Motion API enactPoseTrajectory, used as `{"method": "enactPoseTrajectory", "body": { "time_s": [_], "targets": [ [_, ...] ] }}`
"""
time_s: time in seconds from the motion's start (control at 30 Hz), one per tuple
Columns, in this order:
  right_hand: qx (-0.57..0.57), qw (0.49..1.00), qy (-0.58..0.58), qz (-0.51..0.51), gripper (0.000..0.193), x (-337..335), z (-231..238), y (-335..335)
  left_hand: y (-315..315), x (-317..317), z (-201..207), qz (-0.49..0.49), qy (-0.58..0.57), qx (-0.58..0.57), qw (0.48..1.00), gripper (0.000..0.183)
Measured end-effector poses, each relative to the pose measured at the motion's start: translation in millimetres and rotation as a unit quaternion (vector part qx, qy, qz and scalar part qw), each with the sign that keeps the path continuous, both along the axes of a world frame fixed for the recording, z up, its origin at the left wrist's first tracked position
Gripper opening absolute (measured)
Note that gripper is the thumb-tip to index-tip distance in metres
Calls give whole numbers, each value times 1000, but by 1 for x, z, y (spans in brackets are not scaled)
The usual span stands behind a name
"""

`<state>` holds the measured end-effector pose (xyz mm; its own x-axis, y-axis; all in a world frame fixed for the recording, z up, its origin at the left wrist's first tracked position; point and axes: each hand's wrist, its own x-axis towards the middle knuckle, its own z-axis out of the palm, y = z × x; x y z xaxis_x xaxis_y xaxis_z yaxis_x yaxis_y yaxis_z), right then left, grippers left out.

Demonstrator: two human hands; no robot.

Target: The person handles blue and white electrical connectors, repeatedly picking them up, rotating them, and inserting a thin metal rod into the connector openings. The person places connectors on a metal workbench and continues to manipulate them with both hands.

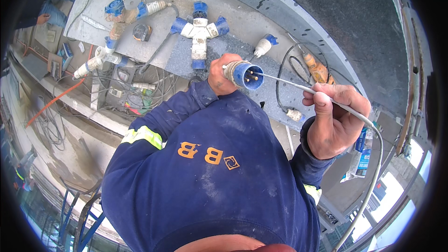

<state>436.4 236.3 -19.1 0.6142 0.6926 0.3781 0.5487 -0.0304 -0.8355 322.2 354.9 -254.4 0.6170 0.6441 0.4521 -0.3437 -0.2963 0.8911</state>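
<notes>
My left hand [220, 77] is closed around the pale body of a blue-rimmed industrial plug [247, 75], its open face turned to the right with brass pins showing inside. In my right hand [337, 120], thumb and fingers pinch a pale grey cable [351, 109] that narrows to a long thin tip. That tip reaches left into the plug's mouth beside the pins; whether it touches one I cannot tell. From the right hand the cable loops down past my forearm. Beyond my left hand lies a cross-shaped splitter [199, 37] with blue sockets and white taped arms.
Past the plug lies another blue-and-white connector [264, 45], near a corded orange power tool [317, 69]. A taped splitter [123, 17] and a tape measure [142, 32] sit far left. Tangled cables [156, 91] lie left. A plastic packet [360, 156] is right. Another person's hand [43, 18] shows far left.
</notes>
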Motion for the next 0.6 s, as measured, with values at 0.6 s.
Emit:
{"method": "enactPoseTrajectory", "body": {
  "time_s": [0.6],
  "targets": [
    [-115, 984, -19, 138, 20, 30, 8, -24, -35, -17, 12, -163, 6, -119, 979, 48]
  ]
}}
